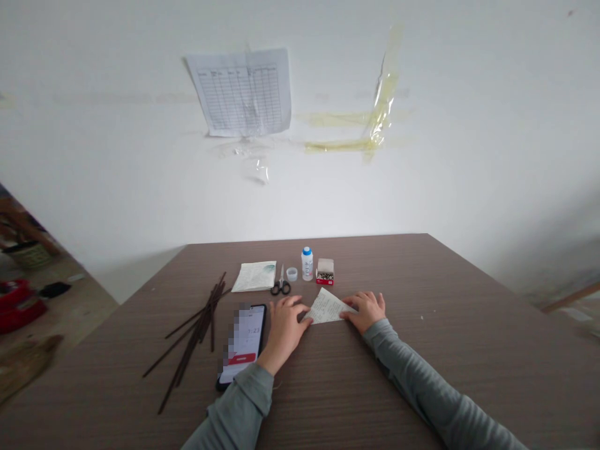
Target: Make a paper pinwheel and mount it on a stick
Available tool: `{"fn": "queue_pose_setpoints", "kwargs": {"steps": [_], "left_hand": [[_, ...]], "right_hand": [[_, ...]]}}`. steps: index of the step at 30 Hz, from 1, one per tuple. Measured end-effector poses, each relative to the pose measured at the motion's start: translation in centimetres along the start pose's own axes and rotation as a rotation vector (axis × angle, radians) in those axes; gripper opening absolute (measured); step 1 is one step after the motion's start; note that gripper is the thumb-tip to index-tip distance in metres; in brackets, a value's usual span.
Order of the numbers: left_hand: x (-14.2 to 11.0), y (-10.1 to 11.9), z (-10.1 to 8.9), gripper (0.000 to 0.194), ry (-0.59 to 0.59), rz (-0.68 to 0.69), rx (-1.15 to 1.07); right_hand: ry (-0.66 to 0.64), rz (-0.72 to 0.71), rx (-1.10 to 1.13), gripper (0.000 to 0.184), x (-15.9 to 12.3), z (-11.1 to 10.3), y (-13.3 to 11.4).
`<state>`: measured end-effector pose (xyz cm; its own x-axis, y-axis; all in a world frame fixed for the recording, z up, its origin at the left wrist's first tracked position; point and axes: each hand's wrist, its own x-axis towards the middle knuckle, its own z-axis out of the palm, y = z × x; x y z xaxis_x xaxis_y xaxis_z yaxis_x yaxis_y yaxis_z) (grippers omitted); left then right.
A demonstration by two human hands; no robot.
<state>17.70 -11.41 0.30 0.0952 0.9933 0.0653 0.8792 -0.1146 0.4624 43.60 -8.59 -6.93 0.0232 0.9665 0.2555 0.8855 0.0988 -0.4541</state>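
Along the white wall [300, 187] at twelve o'clock, a ruled chart [239, 92] hangs taped above the brown wood-grain surface [375, 269], with the floor [70, 306] at nine; the folded paper triangle [327, 307] could slide or spring open if pressure eases, since the left hand [284, 331] and right hand [365, 310] lie open and flat, fingertips only pinning its corners, gripping nothing. Thin dark rods [197, 337] and a smartphone [241, 344] lie at nine o'clock; scissors [280, 284], a blue-capped bottle [307, 264] and a small red box [325, 280] sit at twelve.
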Motion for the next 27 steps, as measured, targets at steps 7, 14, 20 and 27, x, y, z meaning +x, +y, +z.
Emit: {"fn": "queue_pose_setpoints", "kwargs": {"steps": [7, 14, 20, 27], "left_hand": [[-0.1, 0.2, -0.2, 0.028, -0.027, -0.018, 0.008], [0.0, -0.2, 0.0, 0.026, -0.022, 0.003, 0.005], [0.0, -0.6, 0.2, 0.029, -0.004, 0.023, 0.012], [-0.1, -0.7, 0.3, 0.040, 0.012, 0.050, -0.020]], "right_hand": [[0.053, -0.035, 0.044, 0.027, -0.7, -0.9, -0.6], [0.108, -0.166, 0.033, 0.021, -1.1, -1.8, -0.5], [0.072, -0.182, 0.064, 0.023, -1.2, -2.6, -0.8], [0.053, -0.194, 0.100, 0.025, -1.2, -2.8, -0.4]]}}
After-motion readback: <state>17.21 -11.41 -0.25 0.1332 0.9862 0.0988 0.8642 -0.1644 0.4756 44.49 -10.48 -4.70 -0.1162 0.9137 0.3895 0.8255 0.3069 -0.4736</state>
